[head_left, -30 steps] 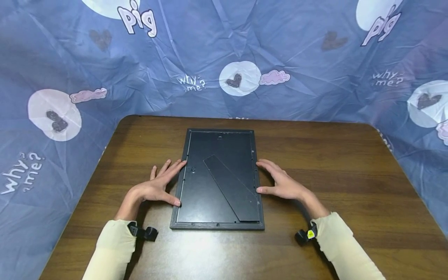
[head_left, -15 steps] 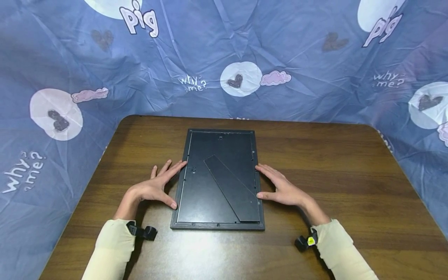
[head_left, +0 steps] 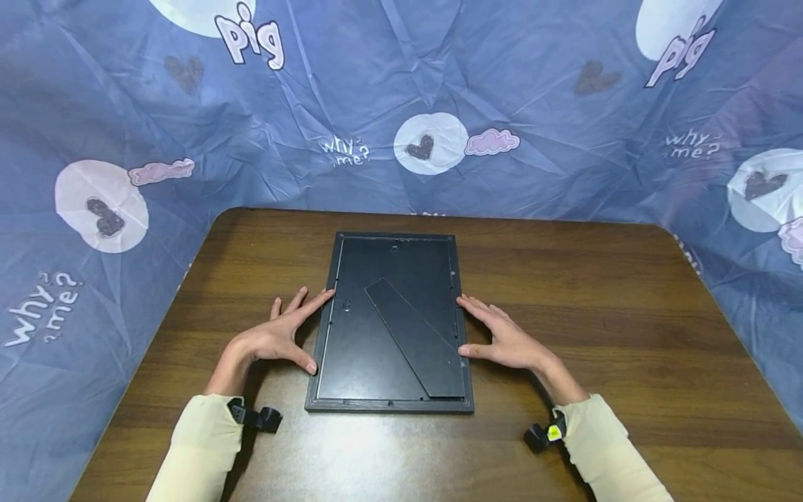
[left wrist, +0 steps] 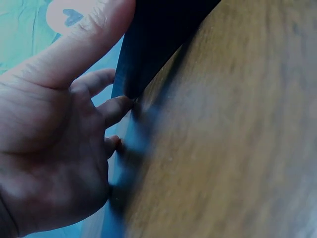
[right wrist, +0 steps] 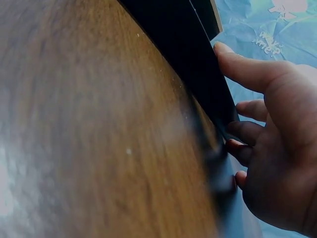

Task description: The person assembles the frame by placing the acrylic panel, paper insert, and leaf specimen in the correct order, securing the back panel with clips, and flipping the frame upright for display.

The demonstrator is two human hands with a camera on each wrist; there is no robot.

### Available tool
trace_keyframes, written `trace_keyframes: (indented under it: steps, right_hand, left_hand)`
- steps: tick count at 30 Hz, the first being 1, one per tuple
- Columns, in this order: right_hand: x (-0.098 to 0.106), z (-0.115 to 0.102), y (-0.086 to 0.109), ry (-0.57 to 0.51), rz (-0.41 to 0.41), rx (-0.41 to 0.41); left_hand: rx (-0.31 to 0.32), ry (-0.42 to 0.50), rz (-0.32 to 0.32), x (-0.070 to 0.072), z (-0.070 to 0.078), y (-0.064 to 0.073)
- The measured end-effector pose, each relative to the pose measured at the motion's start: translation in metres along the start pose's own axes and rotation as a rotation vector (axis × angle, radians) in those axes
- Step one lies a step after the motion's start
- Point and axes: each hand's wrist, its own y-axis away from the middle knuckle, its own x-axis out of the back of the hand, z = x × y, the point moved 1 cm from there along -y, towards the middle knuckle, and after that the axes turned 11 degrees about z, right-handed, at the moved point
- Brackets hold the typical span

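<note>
A black picture frame (head_left: 376, 348) lies back side up on the table, its slanted stand leg (head_left: 414, 341) folded flat against the backing. My left hand (head_left: 272, 339) touches the frame's left edge with spread, fairly straight fingers and thumb. On the opposite edge, the fingertips and thumb of my right hand (head_left: 507, 339) rest against the frame. Both wrist views show the palm side: the left hand (left wrist: 54, 129) and the right hand (right wrist: 287, 129) each meet the dark frame side with thumb above and fingers lower. The frame's front is hidden underneath.
The brown wooden table (head_left: 583, 314) extends to both sides of the frame and in front of it. A blue printed cloth (head_left: 527, 84) hangs behind the table and along its sides. A small black camera (head_left: 270, 420) sits at the left wrist, another camera (head_left: 536, 438) at the right.
My left thumb has shifted slightly outward and nearer along the left edge. My right hand has slid a little nearer along the right edge. The picture frame stays in place.
</note>
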Motion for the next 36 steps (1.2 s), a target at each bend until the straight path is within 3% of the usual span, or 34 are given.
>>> trace_keyframes:
  steps: [19, 29, 36]
  right_hand:
    - [-0.001, -0.002, 0.0, -0.028, 0.045, -0.02]
    - [0.005, -0.006, -0.001, -0.305, 0.133, -0.045]
    - [0.01, -0.009, -0.001, -0.38, 0.135, -0.03]
  left_hand:
    - [-0.026, 0.049, -0.005, 0.001, 0.002, 0.0]
    - [-0.095, 0.166, 0.067, 0.001, 0.009, -0.002]
    - [-0.104, 0.304, 0.093, 0.0, 0.014, -0.003]
